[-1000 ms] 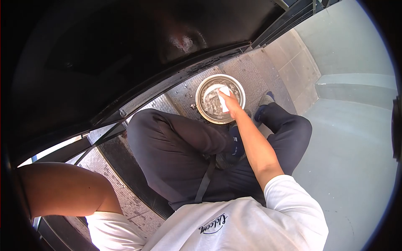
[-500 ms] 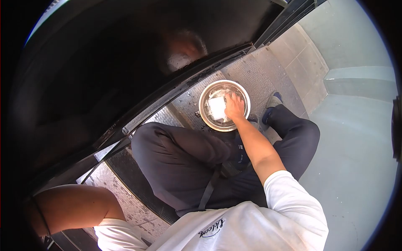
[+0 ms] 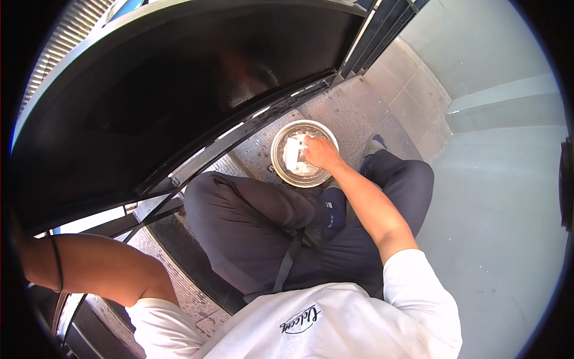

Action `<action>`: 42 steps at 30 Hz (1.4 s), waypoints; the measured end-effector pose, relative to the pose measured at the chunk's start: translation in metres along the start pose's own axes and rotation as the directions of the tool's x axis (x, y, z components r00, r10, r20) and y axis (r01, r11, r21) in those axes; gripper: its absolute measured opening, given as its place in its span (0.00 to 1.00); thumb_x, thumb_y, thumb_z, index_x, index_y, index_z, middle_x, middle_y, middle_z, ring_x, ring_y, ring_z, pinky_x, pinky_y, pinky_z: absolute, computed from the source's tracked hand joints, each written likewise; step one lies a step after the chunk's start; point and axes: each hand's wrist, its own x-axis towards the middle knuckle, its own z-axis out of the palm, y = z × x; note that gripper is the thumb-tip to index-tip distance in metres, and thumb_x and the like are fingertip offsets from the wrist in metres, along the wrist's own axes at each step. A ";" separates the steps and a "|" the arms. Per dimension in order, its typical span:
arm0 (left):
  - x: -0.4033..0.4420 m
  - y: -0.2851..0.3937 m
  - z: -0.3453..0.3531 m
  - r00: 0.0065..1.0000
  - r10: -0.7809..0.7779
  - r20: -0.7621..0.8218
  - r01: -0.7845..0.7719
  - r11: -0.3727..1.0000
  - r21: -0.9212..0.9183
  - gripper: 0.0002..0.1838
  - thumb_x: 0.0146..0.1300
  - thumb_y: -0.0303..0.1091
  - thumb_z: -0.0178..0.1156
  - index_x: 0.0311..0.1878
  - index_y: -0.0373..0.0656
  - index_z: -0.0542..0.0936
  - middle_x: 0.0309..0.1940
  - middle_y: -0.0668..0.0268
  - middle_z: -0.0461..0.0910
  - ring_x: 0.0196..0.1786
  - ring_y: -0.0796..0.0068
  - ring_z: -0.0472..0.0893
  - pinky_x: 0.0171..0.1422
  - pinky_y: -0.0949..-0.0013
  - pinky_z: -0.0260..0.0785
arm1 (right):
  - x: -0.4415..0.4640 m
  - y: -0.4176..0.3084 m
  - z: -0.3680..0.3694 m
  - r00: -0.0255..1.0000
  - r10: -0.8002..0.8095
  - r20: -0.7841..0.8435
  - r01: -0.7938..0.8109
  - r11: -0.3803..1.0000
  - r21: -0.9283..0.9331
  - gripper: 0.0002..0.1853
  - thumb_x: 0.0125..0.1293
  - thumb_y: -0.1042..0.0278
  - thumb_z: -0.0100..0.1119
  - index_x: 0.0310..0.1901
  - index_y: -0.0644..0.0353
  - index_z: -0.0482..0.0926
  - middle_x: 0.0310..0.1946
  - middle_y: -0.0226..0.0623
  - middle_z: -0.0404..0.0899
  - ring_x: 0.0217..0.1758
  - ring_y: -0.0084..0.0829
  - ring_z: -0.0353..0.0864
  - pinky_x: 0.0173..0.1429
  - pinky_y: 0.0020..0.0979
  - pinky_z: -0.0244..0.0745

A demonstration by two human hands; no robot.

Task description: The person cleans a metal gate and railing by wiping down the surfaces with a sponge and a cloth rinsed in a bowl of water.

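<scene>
A round metal basin (image 3: 275,157) stands on the textured step beyond my crossed legs, with cloudy, sudsy liquid inside. My right hand (image 3: 321,152) reaches into it from the right, its fingers closed at the near side of a white rectangular block (image 3: 292,154). The block is tilted against the suds, and the fingertips are partly hidden. My left arm stretches out to the left edge with a dark band around it; the left hand is out of sight.
A glossy black curved panel (image 3: 197,90) rises along the far left side, above a metal rail. Grey wall (image 3: 490,209) runs down the right. Patterned steps (image 3: 371,107) lie around the basin, and my shoe (image 3: 374,144) is to its right.
My right hand, spread beside the flat-lying block half a second ago, now has its fingers closed at the block, which is tilted. The view has shifted, showing more of the black panel's top edge.
</scene>
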 end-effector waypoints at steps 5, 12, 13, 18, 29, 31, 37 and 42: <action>-0.088 0.083 -0.011 0.971 -0.068 -0.229 -0.045 0.891 -0.452 0.18 0.66 0.47 0.65 0.47 0.41 0.84 0.42 0.54 0.84 0.40 0.64 0.86 0.38 0.64 0.77 | -0.032 -0.015 -0.034 0.978 -0.083 -0.191 0.101 0.991 0.084 0.20 0.62 0.61 0.60 0.53 0.63 0.79 0.51 0.54 0.80 0.54 0.54 0.81 0.59 0.48 0.76; -0.301 0.342 0.010 0.232 0.079 0.969 0.913 0.326 -0.245 0.46 0.49 0.30 0.68 0.74 0.39 0.61 0.65 0.48 0.71 0.69 0.48 0.70 0.73 0.54 0.60 | -0.051 -0.019 -0.056 0.982 -0.040 -0.184 0.093 0.954 0.284 0.20 0.61 0.60 0.63 0.49 0.66 0.78 0.50 0.56 0.81 0.55 0.55 0.81 0.58 0.48 0.75; -0.311 0.355 0.014 0.227 0.079 0.971 0.916 0.322 -0.240 0.46 0.49 0.30 0.68 0.74 0.39 0.61 0.65 0.48 0.71 0.69 0.48 0.70 0.73 0.54 0.60 | -0.051 -0.017 -0.057 0.979 -0.020 -0.202 0.088 0.939 0.332 0.21 0.60 0.60 0.63 0.49 0.67 0.77 0.49 0.57 0.81 0.54 0.55 0.81 0.57 0.48 0.75; -0.374 0.397 0.060 0.074 0.372 0.925 0.932 0.304 -0.197 0.56 0.44 0.32 0.74 0.77 0.39 0.54 0.71 0.47 0.66 0.75 0.49 0.61 0.79 0.52 0.47 | -0.056 -0.007 -0.078 0.983 0.074 -0.168 0.024 0.856 0.517 0.17 0.61 0.61 0.62 0.45 0.65 0.76 0.32 0.54 0.82 0.35 0.48 0.83 0.42 0.42 0.75; -0.401 0.414 0.073 -0.124 0.421 0.898 0.818 -0.469 0.333 0.04 0.61 0.29 0.64 0.33 0.40 0.80 0.31 0.71 0.79 0.32 0.81 0.75 0.40 0.77 0.65 | -0.011 0.067 -0.005 0.912 0.358 0.202 -0.273 0.162 0.948 0.13 0.64 0.63 0.55 0.38 0.68 0.76 0.36 0.45 0.81 0.35 0.38 0.86 0.40 0.34 0.79; -0.403 0.425 0.072 0.088 0.193 0.977 0.933 -0.359 -0.013 0.05 0.63 0.30 0.63 0.33 0.41 0.78 0.29 0.70 0.79 0.32 0.80 0.76 0.40 0.75 0.66 | -0.008 0.065 0.017 0.874 0.249 0.417 -0.419 -0.048 0.907 0.16 0.67 0.64 0.51 0.49 0.68 0.74 0.38 0.44 0.76 0.42 0.45 0.87 0.48 0.36 0.79; -0.385 0.419 0.068 -0.249 0.311 0.917 0.735 -0.556 0.388 0.03 0.62 0.25 0.57 0.33 0.43 0.72 0.23 0.70 0.74 0.28 0.79 0.75 0.36 0.74 0.68 | -0.007 0.032 0.064 0.942 0.104 0.319 -0.199 -0.591 0.782 0.11 0.65 0.55 0.48 0.41 0.51 0.72 0.39 0.32 0.73 0.43 0.40 0.74 0.51 0.44 0.73; -0.380 0.421 0.069 -0.295 0.187 0.937 0.715 -0.607 0.346 0.07 0.67 0.32 0.59 0.43 0.47 0.70 0.22 0.73 0.70 0.26 0.84 0.71 0.30 0.78 0.61 | -0.009 0.003 0.057 0.909 0.077 0.409 -0.280 -0.615 0.737 0.31 0.72 0.32 0.37 0.52 0.53 0.74 0.49 0.33 0.76 0.55 0.41 0.74 0.59 0.46 0.70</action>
